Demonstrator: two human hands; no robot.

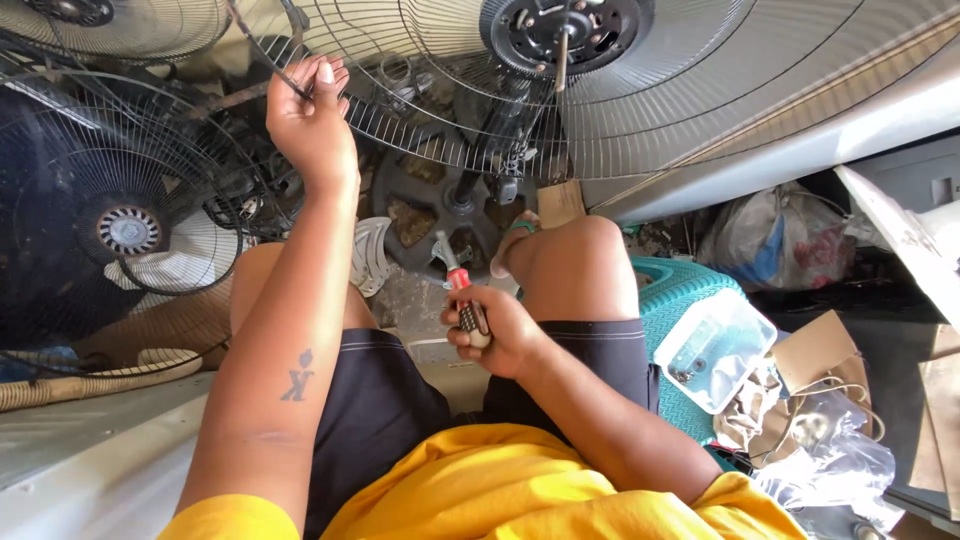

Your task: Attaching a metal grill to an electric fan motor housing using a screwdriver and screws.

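Our left hand pinches the wire fan guard at its rim, steadying it above our knees, while our right hand grips a red-handled screwdriver upright, tip toward the fan's base, a clear parts box just right.

Two hands, one screwdriver, three fan guards, one clear plastic box.

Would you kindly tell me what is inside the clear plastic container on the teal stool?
The clear plastic container holds a few small dark pieces, probably screws, near one corner; the rest looks bare. Its translucent walls blur them, so their exact kind cannot be told. It rests on the teal stool.
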